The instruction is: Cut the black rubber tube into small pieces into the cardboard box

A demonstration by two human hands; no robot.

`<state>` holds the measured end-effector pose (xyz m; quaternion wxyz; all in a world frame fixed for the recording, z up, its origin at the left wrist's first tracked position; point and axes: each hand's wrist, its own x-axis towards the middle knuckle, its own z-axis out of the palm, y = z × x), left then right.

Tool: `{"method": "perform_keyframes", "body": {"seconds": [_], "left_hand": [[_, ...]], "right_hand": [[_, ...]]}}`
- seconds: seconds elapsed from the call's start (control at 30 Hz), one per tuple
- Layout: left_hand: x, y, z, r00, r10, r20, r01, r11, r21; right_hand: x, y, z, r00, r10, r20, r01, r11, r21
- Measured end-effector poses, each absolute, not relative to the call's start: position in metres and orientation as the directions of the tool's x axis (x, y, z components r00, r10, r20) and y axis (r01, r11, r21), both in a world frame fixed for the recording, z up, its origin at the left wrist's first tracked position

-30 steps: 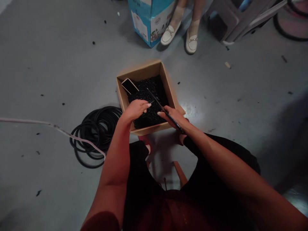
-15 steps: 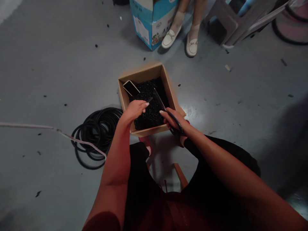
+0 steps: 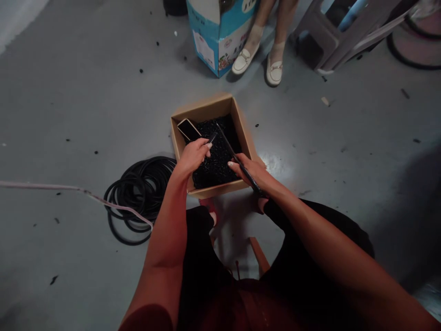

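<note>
The scissors' (image 3: 228, 145) handles are buried in the right hand (image 3: 251, 171), whose grip is closed round them. Only the dark blades show, slanting up and left over the box (image 3: 211, 106), and against the black fill it is hard to tell whether they are parted. The left hand (image 3: 192, 154) pinches a short black stub (image 3: 212, 137) between its fingertips, grip closed on it. The stub's free end lies just beside the blades, and whether they touch cannot be told. Both hands hang over the box, which sits on the floor (image 3: 86, 105) in front of the knees. It is filled with small black bits (image 3: 215, 168) too dim to tell apart. A phone (image 3: 189, 129) leans in its far left corner, partly sunk in them. The near box wall is partly hidden by the wrists.

A hose coil (image 3: 138, 188) lies close to the box's left side, with a pale cord (image 3: 69, 187) crossing it. Beyond the box stand a blue carton (image 3: 215, 41), another person's white shoes (image 3: 244, 60) and a grey stool (image 3: 330, 32), all cut off by the top edge. The floor to the right of the box is bare but for scraps.
</note>
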<state>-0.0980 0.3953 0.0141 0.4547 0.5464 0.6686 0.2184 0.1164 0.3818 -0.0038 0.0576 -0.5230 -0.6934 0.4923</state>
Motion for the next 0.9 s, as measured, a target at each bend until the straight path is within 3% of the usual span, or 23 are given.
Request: {"method": "perform_keyframes", "body": {"seconds": [0.3, 0.9], "left_hand": [[-0.098, 0.395, 0.020, 0.105, 0.919, -0.380, 0.579, 0.255, 0.775], [-0.088, 0.393, 0.027, 0.188, 0.871, -0.453, 0.610, 0.258, 0.749]], "right_hand": [[0.113, 0.380, 0.002, -0.493, 0.730, -0.473, 0.694, 0.002, -0.720], [0.114, 0.381, -0.002, -0.474, 0.776, -0.416, 0.675, 0.017, -0.738]]}}
